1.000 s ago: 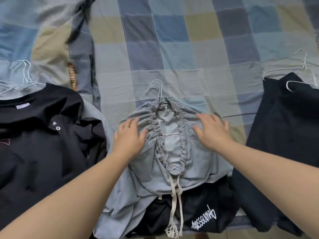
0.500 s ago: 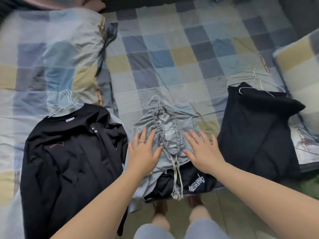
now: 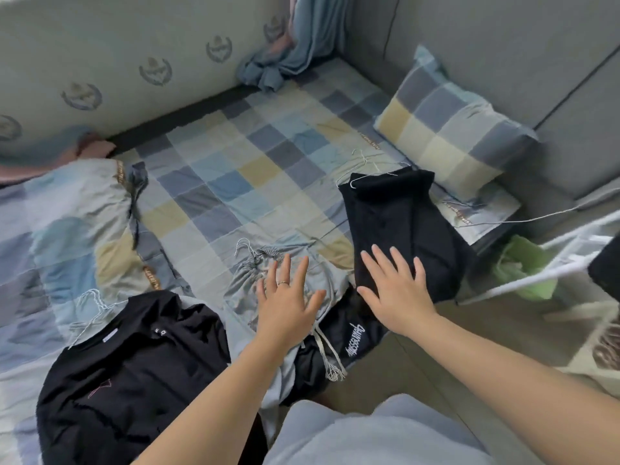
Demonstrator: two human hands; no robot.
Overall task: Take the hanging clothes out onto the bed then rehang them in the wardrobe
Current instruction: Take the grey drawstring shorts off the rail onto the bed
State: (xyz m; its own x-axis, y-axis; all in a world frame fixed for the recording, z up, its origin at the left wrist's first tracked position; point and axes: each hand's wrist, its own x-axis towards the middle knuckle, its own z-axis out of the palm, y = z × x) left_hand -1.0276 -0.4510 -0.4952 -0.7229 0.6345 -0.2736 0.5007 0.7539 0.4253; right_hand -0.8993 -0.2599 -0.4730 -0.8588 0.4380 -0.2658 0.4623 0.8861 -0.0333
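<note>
Three garments on wire hangers lie along the near edge of the checked bed [image 3: 235, 169]. A black shirt [image 3: 134, 370] is at the left. Grey drawstring shorts [image 3: 245, 283] lie in the middle over a black garment with white lettering [image 3: 355, 337]. A dark folded garment [image 3: 399, 216] lies at the right. My left hand [image 3: 285, 307] is over the grey shorts with fingers spread and straight. My right hand [image 3: 396, 290] is spread over the lower edge of the dark garment. Neither hand grips anything.
A checked pillow [image 3: 449, 129] leans at the headboard on the right. A crumpled duvet [image 3: 67, 223] covers the bed's left side. A blue curtain [image 3: 288, 55] bunches at the far corner. A white rack [image 3: 543, 270] and green cloth [image 3: 523, 263] stand beside the bed at right.
My view has lifted and swung right, showing the wall, pillow and rack. Both hands have drawn back from the grey shorts' waistband and shifted right, the right one now over the dark garment.
</note>
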